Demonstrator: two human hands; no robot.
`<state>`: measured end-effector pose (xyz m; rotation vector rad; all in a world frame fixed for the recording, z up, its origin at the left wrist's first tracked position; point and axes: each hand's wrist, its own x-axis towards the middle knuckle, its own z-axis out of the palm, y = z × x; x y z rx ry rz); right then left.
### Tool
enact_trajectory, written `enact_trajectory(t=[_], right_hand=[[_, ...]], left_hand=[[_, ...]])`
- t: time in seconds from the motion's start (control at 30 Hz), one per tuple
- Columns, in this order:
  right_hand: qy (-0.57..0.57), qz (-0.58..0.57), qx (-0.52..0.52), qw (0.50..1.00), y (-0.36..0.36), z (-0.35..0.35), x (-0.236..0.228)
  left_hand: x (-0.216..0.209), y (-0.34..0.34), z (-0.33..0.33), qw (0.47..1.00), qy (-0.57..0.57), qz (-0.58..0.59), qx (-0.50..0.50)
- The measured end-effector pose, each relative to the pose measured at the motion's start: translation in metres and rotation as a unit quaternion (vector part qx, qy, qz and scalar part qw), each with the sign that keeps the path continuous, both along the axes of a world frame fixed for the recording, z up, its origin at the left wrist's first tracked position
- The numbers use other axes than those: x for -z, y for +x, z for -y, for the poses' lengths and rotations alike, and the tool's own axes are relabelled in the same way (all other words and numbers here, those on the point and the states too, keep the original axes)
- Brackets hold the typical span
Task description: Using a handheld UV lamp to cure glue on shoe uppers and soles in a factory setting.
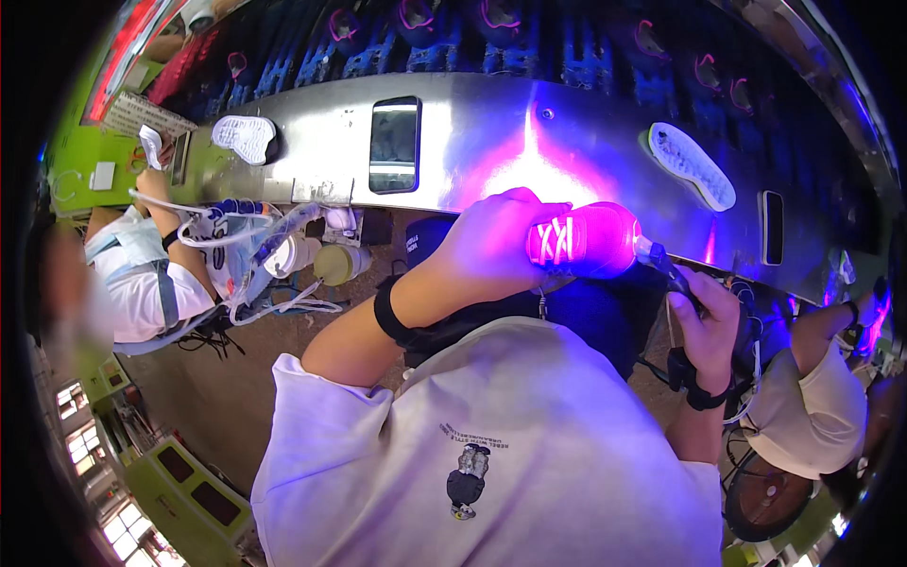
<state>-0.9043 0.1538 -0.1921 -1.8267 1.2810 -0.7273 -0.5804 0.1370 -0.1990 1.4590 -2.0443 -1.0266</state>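
Observation:
Under a bright violet light I hold a pink-lit shoe (605,238) with pale crossed laces, just in front of the metal bench edge. My left hand (499,238) is closed around its heel end; the fingers are partly hidden behind the shoe. The toe points to the right. My right hand (710,317) grips the dark handle of a brush (669,268). Its pale tip touches the toe edge of the shoe. Beyond the shoe, a white shoe sole (694,168) lies on the bench to the right.
A phone (394,146) and another white sole (244,139) lie on the metal bench (321,123). A second phone (773,227) rests at the right. Dark shoes with pink rims stand on the rack behind. Co-workers sit at both sides; pots (340,264) and tubing stand at left.

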Motion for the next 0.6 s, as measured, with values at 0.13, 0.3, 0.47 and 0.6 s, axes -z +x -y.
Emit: enact_trajectory(t=[0.13,0.3,0.47,0.6], right_hand=[[0.111,0.151,0.077,0.979,0.002,-0.003,0.036],[0.232,0.214,0.119,0.941,0.019,0.013,0.03],[0.186,0.153,0.077,0.967,0.007,0.034,0.024],[0.187,0.136,0.045,0.972,-0.008,0.041,0.018]], left_hand=[[-0.001,0.004,0.003,0.999,0.047,-0.021,0.014],[-0.012,-0.003,0.005,0.925,0.325,-0.199,-0.011],[-0.008,-0.014,0.009,0.929,0.298,-0.218,-0.006],[0.01,-0.024,0.01,0.886,0.307,-0.348,0.017]])
